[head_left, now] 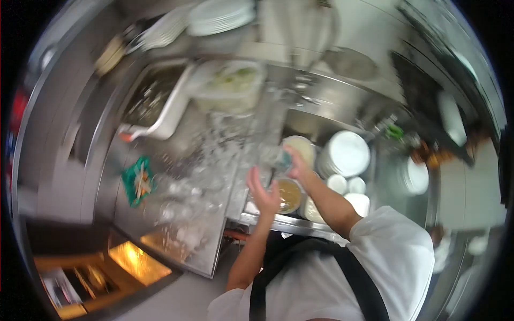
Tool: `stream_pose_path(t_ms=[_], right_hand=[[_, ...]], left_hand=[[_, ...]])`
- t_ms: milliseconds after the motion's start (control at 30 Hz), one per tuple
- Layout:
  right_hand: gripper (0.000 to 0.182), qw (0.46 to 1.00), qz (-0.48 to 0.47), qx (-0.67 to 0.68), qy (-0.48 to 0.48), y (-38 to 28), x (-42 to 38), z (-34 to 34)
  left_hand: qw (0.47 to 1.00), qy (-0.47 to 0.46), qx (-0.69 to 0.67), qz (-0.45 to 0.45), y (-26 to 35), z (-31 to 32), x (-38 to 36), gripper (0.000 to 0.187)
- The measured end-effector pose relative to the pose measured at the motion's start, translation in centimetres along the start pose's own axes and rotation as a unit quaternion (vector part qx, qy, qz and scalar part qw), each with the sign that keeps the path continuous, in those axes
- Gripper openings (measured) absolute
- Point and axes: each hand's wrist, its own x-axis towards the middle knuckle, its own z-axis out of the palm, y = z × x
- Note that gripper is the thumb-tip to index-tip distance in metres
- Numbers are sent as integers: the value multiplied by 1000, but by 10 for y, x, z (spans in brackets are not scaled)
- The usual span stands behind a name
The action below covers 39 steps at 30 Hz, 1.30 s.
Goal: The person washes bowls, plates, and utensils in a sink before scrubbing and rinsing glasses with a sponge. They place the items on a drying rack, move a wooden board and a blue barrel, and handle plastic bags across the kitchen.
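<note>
My left hand is at the sink's left edge with its fingers apart and nothing visible in it. Just right of it, my right hand is closed on a blurred blue-green item, perhaps a sponge. A clear, smeared shape, possibly a glass, is beside that item. Below my right hand a round container of brownish liquid sits in the sink, and a pale container is behind it. White plates are stacked to the right, with small white bowls in front.
Several clear glasses lie on the wet steel counter. A green cloth or packet is at its left. A metal-lined bin and a plastic tub stand behind. The faucet rises behind the sink; more plates stand right.
</note>
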Motion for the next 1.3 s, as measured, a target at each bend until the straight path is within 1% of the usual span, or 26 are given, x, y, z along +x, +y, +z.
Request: stream_pose_path(t_ms=[33,100,200,267,300,367,400,433,467,500,533,600,633,733,767,833,867,900,933,967,1000,1067,1100,1133,1200,1300], right_hand=[[24,1000,-6,15,-17,4,-21,-25],[21,993,-64,10,95,15,-47,-69],[23,996,-26,24,79,0,-117,-68],[26,985,-88,-133,-64,-14,-145,-72],[28,961,-112,-216,-131,-19,-162,-68],[43,745,-136,-637,-143,-31,-195,-46],[50,568,-129,-801,-138,-36,-206,-40],[63,488,-211,-813,-236,-31,-183,-73],[60,503,-227,-811,-193,-33,-189,-80],[56,516,-244,-808,-149,-42,-191,-86],[53,525,-263,-803,-105,-54,-191,-90],[44,761,-238,-602,-51,-66,-198,-82],[39,851,-211,-479,-22,-67,-201,-79],[26,922,-177,-340,46,-46,-192,-75],[26,828,-260,-497,18,-47,-207,-67],[26,543,-394,-740,-44,-51,-256,-44],[26,479,-416,-764,-117,-54,-253,-50],[26,409,-435,-779,-190,-63,-247,-58],[26,333,-451,-787,-258,-73,-240,-64],[30,357,-371,-832,-205,-81,-241,-61],[32,470,-339,-801,-152,-86,-239,-54],[35,671,-249,-697,-46,-88,-230,-38],[46,757,-118,-642,-42,-88,-218,-37],[48,746,-141,-639,-124,-86,-211,-40],[52,710,-178,-617,-290,-83,-221,-35],[49,406,-304,-814,-283,-65,-212,-41]], left_hand=[[999,22,-30,-2,7,18,8,63],[991,-123,-2,58,28,46,21,48],[965,-239,25,110,5,82,17,20],[987,-150,-49,9,-12,102,4,13],[958,-213,-124,-150,-11,103,1,14],[799,-299,-243,-461,-7,101,-4,14],[755,-345,-228,-510,-2,102,-7,14],[705,-385,-213,-556,2,102,-10,15],[653,-420,-196,-599,5,100,-15,15],[660,-388,-231,-600,8,101,-23,24],[755,-318,-229,-526,12,108,-27,25],[897,-159,-208,-356,48,113,-44,27],[961,-85,-181,-194,73,121,-49,30],[974,-102,-183,-90,29,125,-40,25],[939,-157,-198,-232,4,123,-36,26],[786,-307,-290,-452,5,110,-27,27],[677,-369,-328,-546,6,102,-23,28],[623,-439,-250,-597,15,96,-14,33],[673,-372,-252,-587,26,97,-19,34],[719,-303,-251,-572,58,100,-28,36],[761,-231,-249,-553,76,102,-33,37],[880,-160,-281,-348,34,115,-38,33],[928,-134,-238,-254,23,115,-38,31],[963,-105,-189,-158,12,114,-35,28],[885,-199,-248,-340,11,106,-25,26],[729,-328,-247,-547,46,87,-7,27]])
